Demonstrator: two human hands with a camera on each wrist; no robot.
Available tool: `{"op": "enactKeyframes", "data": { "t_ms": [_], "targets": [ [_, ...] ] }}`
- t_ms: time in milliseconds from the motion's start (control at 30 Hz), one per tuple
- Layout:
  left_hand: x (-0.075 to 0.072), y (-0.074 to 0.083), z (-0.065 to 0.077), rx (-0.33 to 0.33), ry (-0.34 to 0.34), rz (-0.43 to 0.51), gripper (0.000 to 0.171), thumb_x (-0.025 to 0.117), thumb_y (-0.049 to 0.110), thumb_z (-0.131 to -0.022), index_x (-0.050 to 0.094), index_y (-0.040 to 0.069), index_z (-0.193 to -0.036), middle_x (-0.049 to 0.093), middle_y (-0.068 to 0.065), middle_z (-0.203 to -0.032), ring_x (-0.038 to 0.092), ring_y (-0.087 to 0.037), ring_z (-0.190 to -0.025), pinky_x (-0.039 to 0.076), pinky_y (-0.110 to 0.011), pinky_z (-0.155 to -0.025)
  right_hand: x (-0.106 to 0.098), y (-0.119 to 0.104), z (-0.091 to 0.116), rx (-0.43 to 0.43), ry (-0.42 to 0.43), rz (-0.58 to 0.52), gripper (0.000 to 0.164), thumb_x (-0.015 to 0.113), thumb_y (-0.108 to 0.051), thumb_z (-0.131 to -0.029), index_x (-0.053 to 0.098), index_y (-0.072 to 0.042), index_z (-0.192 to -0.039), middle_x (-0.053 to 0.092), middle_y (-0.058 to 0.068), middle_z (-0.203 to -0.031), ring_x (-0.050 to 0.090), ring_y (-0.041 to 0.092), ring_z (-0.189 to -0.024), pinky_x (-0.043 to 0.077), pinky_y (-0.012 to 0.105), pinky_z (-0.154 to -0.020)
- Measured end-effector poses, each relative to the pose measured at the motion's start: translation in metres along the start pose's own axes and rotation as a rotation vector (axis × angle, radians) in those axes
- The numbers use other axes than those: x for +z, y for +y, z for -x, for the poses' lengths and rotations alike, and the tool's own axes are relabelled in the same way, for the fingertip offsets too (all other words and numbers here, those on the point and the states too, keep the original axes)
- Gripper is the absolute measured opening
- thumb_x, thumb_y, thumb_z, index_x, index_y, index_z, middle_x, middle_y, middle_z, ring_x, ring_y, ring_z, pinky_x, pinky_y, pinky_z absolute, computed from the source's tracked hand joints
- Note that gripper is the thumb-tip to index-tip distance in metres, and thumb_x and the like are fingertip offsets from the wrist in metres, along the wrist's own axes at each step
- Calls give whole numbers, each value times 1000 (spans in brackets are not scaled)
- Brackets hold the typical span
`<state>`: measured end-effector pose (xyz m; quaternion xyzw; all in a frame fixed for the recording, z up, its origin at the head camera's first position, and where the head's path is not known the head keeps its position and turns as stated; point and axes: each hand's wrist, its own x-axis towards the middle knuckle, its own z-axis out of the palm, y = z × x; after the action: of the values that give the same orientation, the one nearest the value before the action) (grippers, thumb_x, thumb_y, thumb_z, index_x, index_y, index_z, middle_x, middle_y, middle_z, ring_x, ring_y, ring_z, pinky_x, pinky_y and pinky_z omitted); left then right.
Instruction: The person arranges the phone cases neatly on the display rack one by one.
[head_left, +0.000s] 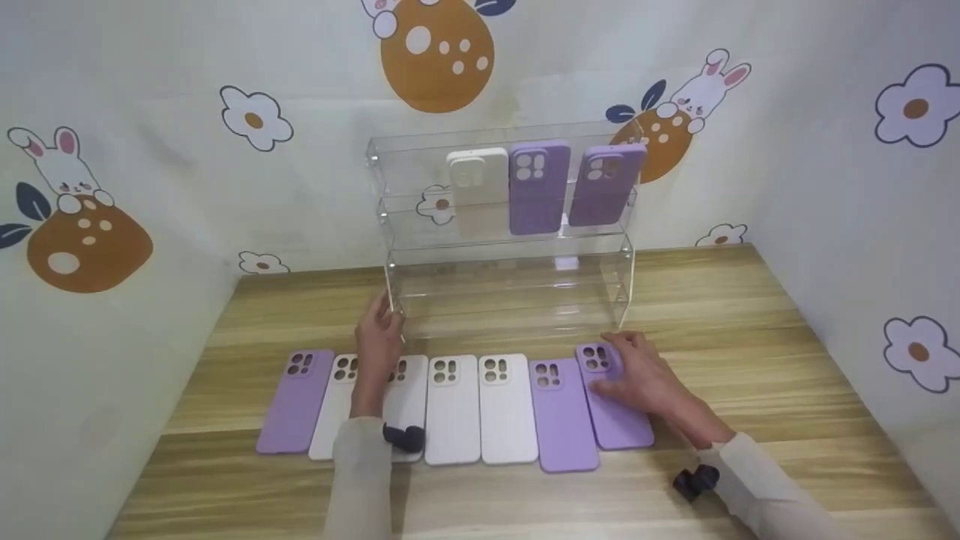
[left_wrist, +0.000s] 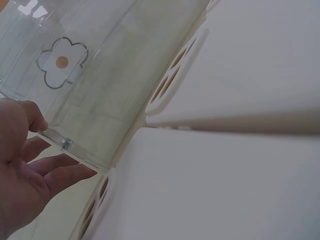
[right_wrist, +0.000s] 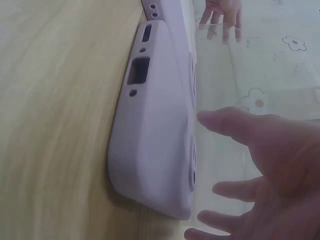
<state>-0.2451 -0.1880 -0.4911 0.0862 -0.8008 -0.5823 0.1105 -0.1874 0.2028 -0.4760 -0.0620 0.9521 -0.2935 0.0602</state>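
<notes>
My left hand (head_left: 379, 341) pinches the lower left side panel of a clear tiered display stand (head_left: 391, 289); the left wrist view shows thumb and fingers (left_wrist: 65, 170) on either side of the panel. My right hand (head_left: 641, 371) hovers over the rightmost purple phone case (head_left: 619, 420), thumb and fingers spread. In the right wrist view a gap shows between that hand (right_wrist: 280, 170) and the case (right_wrist: 155, 125). Left of it lies another purple phone case (head_left: 566, 427), then several white phone cases (head_left: 510, 420), partly covered by my left arm, and a purple case (head_left: 292, 412) at the row's end.
On the stand's upper tiers lean a white phone case (head_left: 480, 184) and two purple cases, one in the middle (head_left: 538, 191) and one at right (head_left: 609, 187). Behind the wooden table (head_left: 720, 322) hangs a patterned wall covering (head_left: 315, 195).
</notes>
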Motion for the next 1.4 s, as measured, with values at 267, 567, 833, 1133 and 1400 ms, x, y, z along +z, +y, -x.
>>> {"op": "enactKeyframes", "data": {
  "t_ms": [267,567,833,1133,1400],
  "targets": [
    [-1,0,2,15,-3,33,53,51,11,-101,40,15,-153,47,-14,-155,55,-34,-134,59,-43,-95,4,-8,-2,62,-27,46,83,80,-26,-77,44,-3,-148,40,27,-149,46,45,-130,39,64,-108],
    [-2,-2,1,15,3,47,54,49,11,-100,40,14,-154,46,-14,-155,54,-34,-135,59,-44,-93,9,-19,-2,125,-14,97,85,78,-28,-75,44,-1,-148,37,31,-150,42,47,-131,35,67,-109],
    [-3,0,1,4,8,37,56,50,12,-101,38,14,-155,44,-16,-156,54,-35,-135,59,-40,-94,8,-21,-5,175,-3,131,85,78,-32,-76,43,2,-146,38,34,-145,48,45,-119,45,64,-96],
    [-2,0,0,11,-4,37,53,49,11,-102,39,15,-154,44,-17,-156,51,-38,-137,54,-43,-104,9,-20,-7,171,6,146,84,83,-33,-75,47,3,-142,42,33,-138,46,41,-111,52,56,-85],
    [-1,0,0,9,0,26,53,50,12,-102,40,17,-154,44,-15,-156,52,-37,-137,55,-42,-102,9,-15,-7,180,37,93,90,85,-29,-71,44,4,-144,41,35,-137,43,43,-113,49,55,-85]
  ]
}}
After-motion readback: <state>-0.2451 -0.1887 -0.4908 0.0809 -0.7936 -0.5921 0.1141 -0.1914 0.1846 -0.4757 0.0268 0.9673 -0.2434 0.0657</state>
